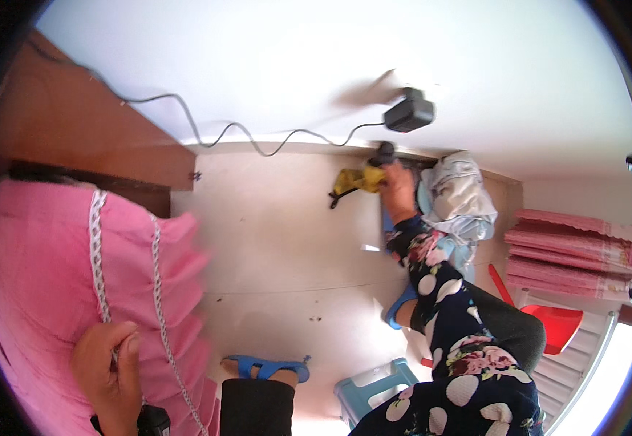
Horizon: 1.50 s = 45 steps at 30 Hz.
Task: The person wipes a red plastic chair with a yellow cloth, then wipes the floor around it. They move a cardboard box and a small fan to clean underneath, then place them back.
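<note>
My right hand (398, 192) reaches down by the wall, its fingers closed around a yellow cloth-like thing (359, 179) with a dark strap at its left end. A black knob-shaped piece (384, 152) shows just above the fingers; whether it belongs to the yellow thing I cannot tell. Right beside this hand lies a heap of white and light blue cloth (461, 196). At the lower left, my left hand (109, 374) rests against the pink ruffled bedcover (33, 254), fingers curled at its white braided trim (99, 254). What they grip, if anything, is hidden.
A black power adapter (409, 112) sits at the wall, its cord (232, 127) running left past a brown wooden panel (76, 123). Between my feet stands a blue-green stool (363, 385). Rightward are a red dustpan (557, 325) and folded pink fabric (570, 251). Pale tiles (280, 240) cover the floor.
</note>
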Available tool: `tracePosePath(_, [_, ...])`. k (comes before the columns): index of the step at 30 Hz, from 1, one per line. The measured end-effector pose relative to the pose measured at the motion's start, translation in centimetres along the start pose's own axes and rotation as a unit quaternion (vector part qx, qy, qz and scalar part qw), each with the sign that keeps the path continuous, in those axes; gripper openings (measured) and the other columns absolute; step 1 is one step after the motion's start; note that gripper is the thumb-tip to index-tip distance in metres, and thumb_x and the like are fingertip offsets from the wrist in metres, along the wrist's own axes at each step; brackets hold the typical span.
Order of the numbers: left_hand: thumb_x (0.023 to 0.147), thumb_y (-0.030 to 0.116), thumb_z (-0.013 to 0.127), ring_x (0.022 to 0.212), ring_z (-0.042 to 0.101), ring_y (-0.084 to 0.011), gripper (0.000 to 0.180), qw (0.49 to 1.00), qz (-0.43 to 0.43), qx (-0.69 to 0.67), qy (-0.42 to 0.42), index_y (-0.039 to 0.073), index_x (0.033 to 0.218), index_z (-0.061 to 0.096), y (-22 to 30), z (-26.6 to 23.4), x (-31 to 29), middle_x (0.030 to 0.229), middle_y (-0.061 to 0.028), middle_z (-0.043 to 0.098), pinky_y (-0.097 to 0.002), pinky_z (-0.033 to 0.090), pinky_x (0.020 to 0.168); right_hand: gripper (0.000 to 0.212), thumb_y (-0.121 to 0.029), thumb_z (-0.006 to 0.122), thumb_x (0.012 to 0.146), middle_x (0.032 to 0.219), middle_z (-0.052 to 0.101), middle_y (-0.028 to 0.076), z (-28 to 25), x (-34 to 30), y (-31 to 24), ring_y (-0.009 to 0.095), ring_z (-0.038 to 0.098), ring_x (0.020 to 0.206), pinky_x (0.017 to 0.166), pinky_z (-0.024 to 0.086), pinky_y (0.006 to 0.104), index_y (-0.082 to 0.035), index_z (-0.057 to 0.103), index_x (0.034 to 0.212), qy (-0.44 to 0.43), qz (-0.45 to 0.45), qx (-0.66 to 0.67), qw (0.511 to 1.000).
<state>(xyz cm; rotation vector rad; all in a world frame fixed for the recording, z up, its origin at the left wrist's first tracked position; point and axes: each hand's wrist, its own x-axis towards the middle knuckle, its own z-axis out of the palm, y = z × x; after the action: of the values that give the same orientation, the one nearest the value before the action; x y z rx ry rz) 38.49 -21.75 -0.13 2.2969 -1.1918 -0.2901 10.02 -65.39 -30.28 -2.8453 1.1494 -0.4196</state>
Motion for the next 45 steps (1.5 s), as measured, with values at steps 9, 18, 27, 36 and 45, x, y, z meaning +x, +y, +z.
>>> tracePosePath(9, [0.088,0.004,0.057,0.071,0.056,-0.019,0.006,0.999,-0.027,-0.019,0.0,-0.001,0.089,0.06,-0.2,0.4,-0.2,0.078,-0.0094,0.059,-0.0298,0.043,0.067,0.044,-0.002,0.06,0.077,0.112,0.056,0.021,-0.3,-0.7,3.7,0.034,0.055,0.105,0.096,0.041,0.0361,0.004,0.051,0.119,0.237,0.262,0.257,0.9])
tracePosePath(18, [0.086,0.003,0.059,0.072,0.058,-0.0221,0.005,1.0,0.001,0.015,-0.011,-0.001,0.088,0.06,-0.3,0.6,0.1,0.079,-0.0106,0.06,-0.0301,0.044,0.068,0.044,-0.02,0.067,0.076,0.106,0.064,0.025,0.7,3.7,5.0,0.041,0.061,0.1,0.087,0.048,0.0426,0.0,0.057,0.113,0.119,0.338,0.159,0.92])
tracePosePath(27, [0.083,0.001,0.061,0.068,0.057,-0.0248,0.004,1.0,0.017,0.018,-0.016,-0.001,0.086,0.06,0.6,1.1,0.8,0.075,-0.0123,0.058,-0.0316,0.043,0.064,0.051,-0.014,0.064,0.07,0.107,0.064,0.019,1.5,2.5,-11.4,0.036,0.061,0.098,0.09,0.048,0.0389,-0.011,0.06,0.121,-0.123,0.003,0.33,0.936])
tracePosePath(36, [0.082,0.004,0.064,0.067,0.058,-0.0295,0.007,0.999,0.026,0.02,-0.019,0.0,0.086,0.061,0.1,1.2,0.3,0.075,-0.0128,0.059,-0.0355,0.044,0.06,0.044,-0.001,0.058,0.078,0.109,0.064,0.014,0.2,3.6,-5.5,0.022,0.062,0.099,0.088,0.048,0.0311,0.0,0.052,0.122,0.088,0.279,0.46,0.839])
tracePosePath(45, [0.081,0.004,0.065,0.067,0.059,-0.0297,0.008,1.0,0.02,0.001,-0.019,0.001,0.087,0.061,0.7,1.1,1.0,0.075,-0.0128,0.06,-0.0351,0.044,0.06,0.05,-0.019,0.061,0.071,0.108,0.063,0.019,3.1,3.0,-17.5,0.037,0.06,0.097,0.086,0.049,0.0405,-0.015,0.06,0.121,-0.205,-0.05,0.344,0.915])
